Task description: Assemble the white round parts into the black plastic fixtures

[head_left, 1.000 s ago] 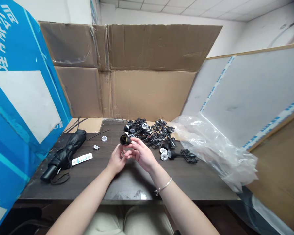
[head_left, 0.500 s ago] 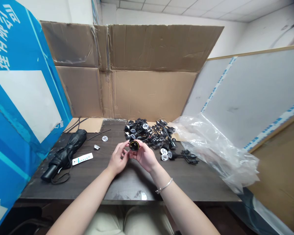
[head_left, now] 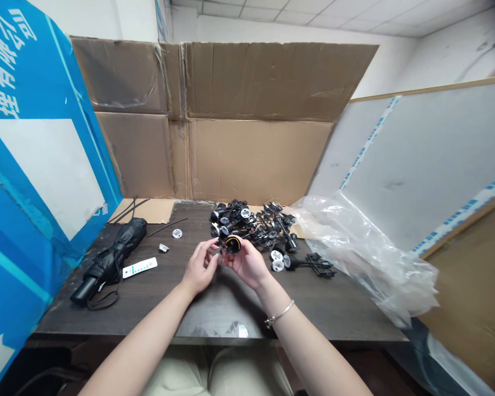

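The right hand (head_left: 247, 267) is curled narrow, cradling a short black cylindrical part with a yellow ring at its mouth (head_left: 232, 245) between thumb and fingers, just above the worktop (head_left: 214, 324). The left hand (head_left: 198, 268) is half curled at 9 o'clock to it, its fingertips (head_left: 216, 254) right beside the part; whether they touch it is hard to tell. At 12 to 1 o'clock lies a heap of black plastic fittings on runners (head_left: 251, 228), with white discs (head_left: 277, 260) at 3 o'clock. A folded black umbrella (head_left: 111, 258) and a white-and-blue strip (head_left: 139, 268) lie at 9 o'clock, clear plastic sheeting (head_left: 363, 258) spills over the worktop's right side at 3 o'clock, and open dark worktop runs to the front edge at 6 o'clock.
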{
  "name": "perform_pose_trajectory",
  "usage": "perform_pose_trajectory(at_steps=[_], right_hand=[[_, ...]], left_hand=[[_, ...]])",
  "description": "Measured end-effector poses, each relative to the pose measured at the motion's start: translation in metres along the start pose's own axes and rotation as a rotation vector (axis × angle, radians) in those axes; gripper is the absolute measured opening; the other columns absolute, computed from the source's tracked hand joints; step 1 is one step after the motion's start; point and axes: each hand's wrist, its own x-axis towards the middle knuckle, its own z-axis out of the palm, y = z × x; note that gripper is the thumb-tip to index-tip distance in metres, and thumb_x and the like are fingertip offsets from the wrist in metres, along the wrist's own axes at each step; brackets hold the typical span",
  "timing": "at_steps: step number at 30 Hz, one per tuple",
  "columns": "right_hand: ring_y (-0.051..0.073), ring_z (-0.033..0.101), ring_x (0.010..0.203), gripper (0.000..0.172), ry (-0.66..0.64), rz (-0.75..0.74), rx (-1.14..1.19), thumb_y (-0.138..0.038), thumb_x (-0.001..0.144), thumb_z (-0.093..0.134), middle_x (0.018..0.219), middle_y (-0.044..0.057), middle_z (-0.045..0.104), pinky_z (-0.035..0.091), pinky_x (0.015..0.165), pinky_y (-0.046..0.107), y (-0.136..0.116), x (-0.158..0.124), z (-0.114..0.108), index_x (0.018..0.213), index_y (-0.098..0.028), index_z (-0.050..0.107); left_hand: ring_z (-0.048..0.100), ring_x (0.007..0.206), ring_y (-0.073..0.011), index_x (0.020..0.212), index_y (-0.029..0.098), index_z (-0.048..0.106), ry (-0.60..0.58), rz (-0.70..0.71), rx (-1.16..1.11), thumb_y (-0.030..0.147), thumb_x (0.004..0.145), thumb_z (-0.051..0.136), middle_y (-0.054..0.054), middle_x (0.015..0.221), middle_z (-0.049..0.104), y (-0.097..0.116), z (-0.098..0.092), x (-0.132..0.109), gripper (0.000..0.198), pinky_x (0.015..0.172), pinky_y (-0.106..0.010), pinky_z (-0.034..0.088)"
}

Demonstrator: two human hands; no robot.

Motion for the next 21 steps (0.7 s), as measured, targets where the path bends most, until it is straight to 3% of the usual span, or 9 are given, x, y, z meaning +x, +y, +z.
perform_pose_trajectory(at_steps=[7,10,14,18,21], right_hand=[[0.013,0.051,0.052,0.023,0.002,0.026,0.059,-0.044,0.074,0.051,0.055,-0.002,0.055,0.040,0.054,0.027,-0.008,0.001,-0.015,0.073,-0.021,0.054],[0.013,0.048,0.051,0.027,-0.020,0.025,0.116,-0.048,0.072,0.052,0.052,-0.003,0.049,0.039,0.055,0.027,-0.010,0.004,-0.028,0.070,-0.022,0.052],[0.013,0.046,0.051,0.027,-0.005,-0.003,0.172,-0.050,0.070,0.053,0.052,-0.003,0.048,0.038,0.055,0.027,-0.009,0.008,-0.039,0.070,-0.022,0.052],[0.013,0.045,0.051,0.027,0.018,-0.011,0.189,-0.049,0.070,0.053,0.052,-0.003,0.048,0.038,0.055,0.028,-0.007,0.010,-0.040,0.069,-0.022,0.052],[0.014,0.045,0.051,0.028,0.033,-0.011,0.184,-0.049,0.069,0.054,0.052,-0.002,0.048,0.039,0.055,0.029,-0.005,0.009,-0.040,0.067,-0.022,0.052]], left_hand=[[0.055,0.066,-0.0121,0.084,0.018,0.059,0.021,-0.145,0.123,0.023,0.081,0.045,-0.003,0.080,0.061,-0.014,-0.008,0.008,0.015,0.061,-0.025,0.045],[0.056,0.071,-0.0155,0.082,0.018,0.060,0.132,-0.233,0.241,0.022,0.078,0.046,-0.004,0.080,0.062,-0.028,-0.024,0.013,0.015,0.069,-0.029,0.045],[0.053,0.091,-0.0261,0.094,0.019,0.059,0.249,-0.428,0.604,0.018,0.076,0.047,-0.009,0.095,0.061,-0.042,-0.052,0.023,0.022,0.079,-0.042,0.039],[0.045,0.105,-0.0326,0.115,0.021,0.051,0.081,-0.511,0.871,0.018,0.074,0.049,-0.014,0.115,0.054,-0.053,-0.067,0.034,0.041,0.081,-0.048,0.032],[0.046,0.104,-0.0324,0.111,0.021,0.053,-0.067,-0.525,0.961,0.026,0.076,0.050,-0.014,0.112,0.056,-0.063,-0.066,0.042,0.035,0.080,-0.047,0.029]])
